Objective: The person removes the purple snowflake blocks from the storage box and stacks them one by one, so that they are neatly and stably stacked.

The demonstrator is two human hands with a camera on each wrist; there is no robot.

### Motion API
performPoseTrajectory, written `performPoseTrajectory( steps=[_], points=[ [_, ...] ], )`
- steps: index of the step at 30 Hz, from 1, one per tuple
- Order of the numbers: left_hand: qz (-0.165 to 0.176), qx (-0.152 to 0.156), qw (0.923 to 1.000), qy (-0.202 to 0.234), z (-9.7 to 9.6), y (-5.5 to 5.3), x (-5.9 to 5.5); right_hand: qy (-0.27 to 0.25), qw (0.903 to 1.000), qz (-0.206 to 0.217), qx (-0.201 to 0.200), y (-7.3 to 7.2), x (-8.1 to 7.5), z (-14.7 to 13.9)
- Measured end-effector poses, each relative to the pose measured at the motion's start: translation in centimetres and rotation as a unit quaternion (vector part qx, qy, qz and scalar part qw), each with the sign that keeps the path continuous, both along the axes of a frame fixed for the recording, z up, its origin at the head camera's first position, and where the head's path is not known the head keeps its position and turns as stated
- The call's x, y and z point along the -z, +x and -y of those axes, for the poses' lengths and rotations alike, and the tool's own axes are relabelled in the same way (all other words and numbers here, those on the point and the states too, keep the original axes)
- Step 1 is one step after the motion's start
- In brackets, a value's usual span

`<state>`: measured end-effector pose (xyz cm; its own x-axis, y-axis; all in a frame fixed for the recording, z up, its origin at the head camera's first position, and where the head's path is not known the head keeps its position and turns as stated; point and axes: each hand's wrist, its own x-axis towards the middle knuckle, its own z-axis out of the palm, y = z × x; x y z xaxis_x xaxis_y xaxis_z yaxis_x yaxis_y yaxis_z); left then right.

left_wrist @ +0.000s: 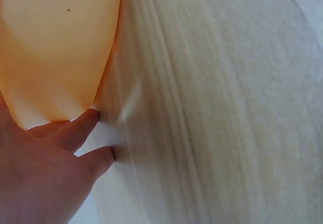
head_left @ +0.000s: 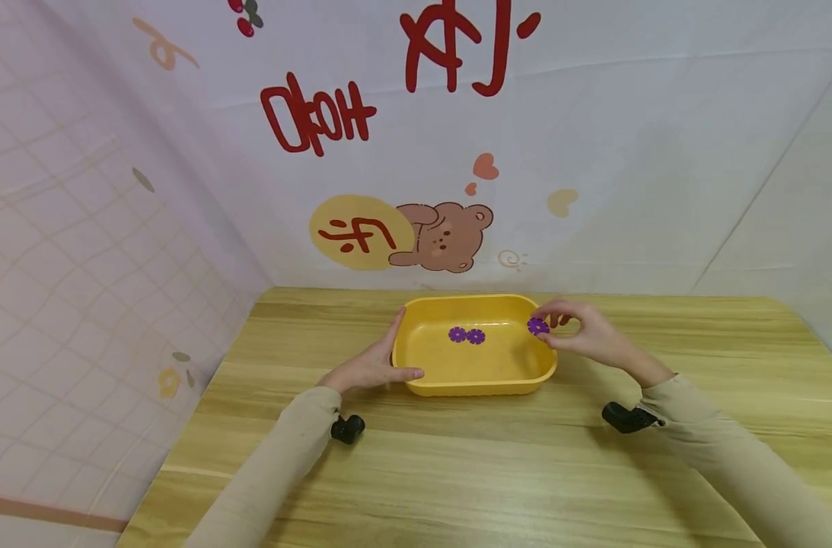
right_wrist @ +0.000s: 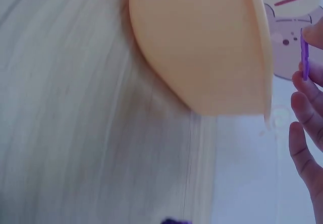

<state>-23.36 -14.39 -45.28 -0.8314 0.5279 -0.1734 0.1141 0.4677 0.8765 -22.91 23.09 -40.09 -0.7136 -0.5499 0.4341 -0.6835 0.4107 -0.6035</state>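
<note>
A yellow plastic basin (head_left: 477, 388) sits on the wooden table, near the wall. My left hand (head_left: 371, 367) holds its left end, thumb over the front corner of the rim and fingers along the outer wall; the left wrist view shows fingertips (left_wrist: 90, 116) against that wall. Two purple snowflake discs (head_left: 476, 336) lie side by side on the basin floor. Over the right end, my right hand (head_left: 590, 335) pinches another purple snowflake disc (head_left: 538, 326) between thumb and fingers. In the right wrist view, this disc (right_wrist: 305, 57) is edge-on and above the rim.
Behind the table (head_left: 457, 472) hangs a white cloth wall (head_left: 628, 137) printed with a bear and red characters. Black wrist mounts (head_left: 348, 430) sit at both cuffs. A small dark purple thing (right_wrist: 175, 221) shows at the bottom of the right wrist view.
</note>
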Motion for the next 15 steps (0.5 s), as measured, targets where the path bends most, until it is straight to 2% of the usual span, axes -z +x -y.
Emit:
performPoseTrajectory(
  steps=[7, 11, 15],
  points=[
    [-0.004, -0.004, 0.9998, -0.017, 0.1, 0.0, 0.0, 0.024, 0.9995, -0.019, 0.009, -1.9, 2.3, -3.2],
    [-0.005, -0.004, 0.9998, -0.018, 0.1, -0.1, 0.0, 0.031, 0.9992, -0.017, 0.018, -2.1, 2.5, -4.4],
    [-0.009, -0.001, 0.9998, -0.017, 0.1, -0.1, 0.1, 0.025, 0.999, -0.011, 0.035, -1.7, 2.1, -4.8]
  ],
)
